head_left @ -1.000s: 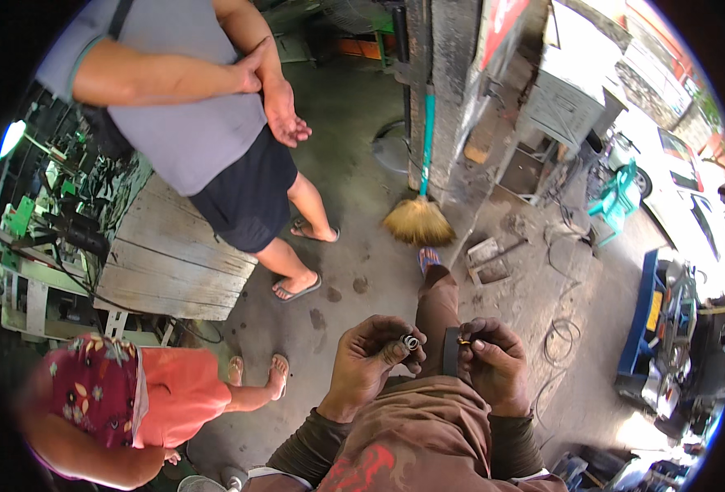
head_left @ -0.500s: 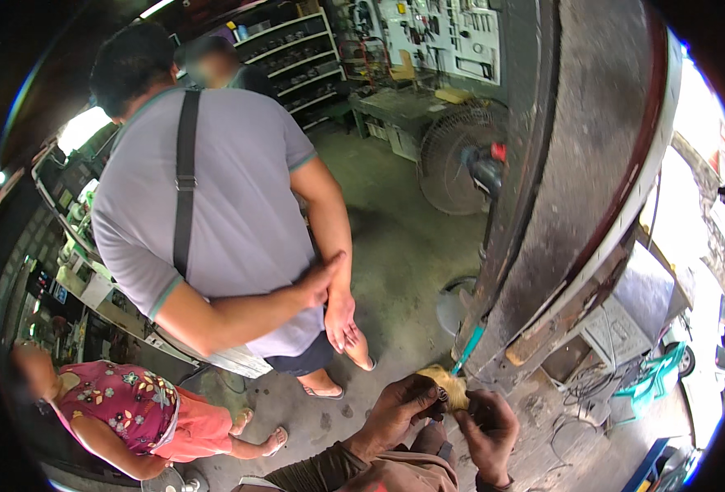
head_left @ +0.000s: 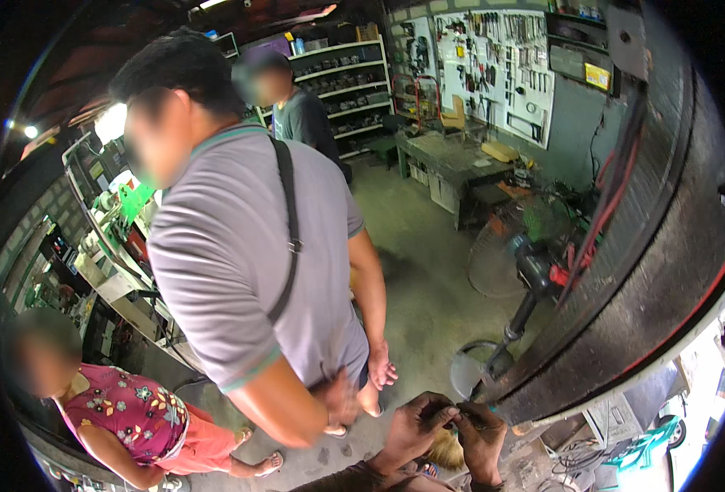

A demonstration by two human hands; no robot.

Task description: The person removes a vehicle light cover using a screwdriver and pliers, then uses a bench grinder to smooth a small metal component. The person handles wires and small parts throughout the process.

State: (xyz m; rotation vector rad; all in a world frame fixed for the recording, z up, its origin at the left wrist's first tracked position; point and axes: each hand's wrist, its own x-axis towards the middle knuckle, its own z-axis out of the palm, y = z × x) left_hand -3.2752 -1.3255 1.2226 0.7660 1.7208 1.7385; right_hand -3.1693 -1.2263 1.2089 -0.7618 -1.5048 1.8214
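My left hand (head_left: 414,430) and my right hand (head_left: 483,439) are raised together at the lower middle, fingertips meeting. Both are darkened with grime. Thumb and fingers of each are pinched round something small; only a dark sliver shows between them, and its kind is hidden by the fingers. Below and behind the hands is a tan bristly bundle (head_left: 446,453), partly covered by them.
Close on the left stands a person in a grey shirt (head_left: 256,246); another in a flowered top (head_left: 133,418) is at lower left. A third person (head_left: 305,123) stands farther back. A dark post (head_left: 625,295) and a fan (head_left: 498,258) are right, before a workbench (head_left: 453,156).
My right hand has come in against the left, hiding the small round dark piece seen in the left fingers. The view has shifted, and the grey-shirted person has turned and lowered one arm.
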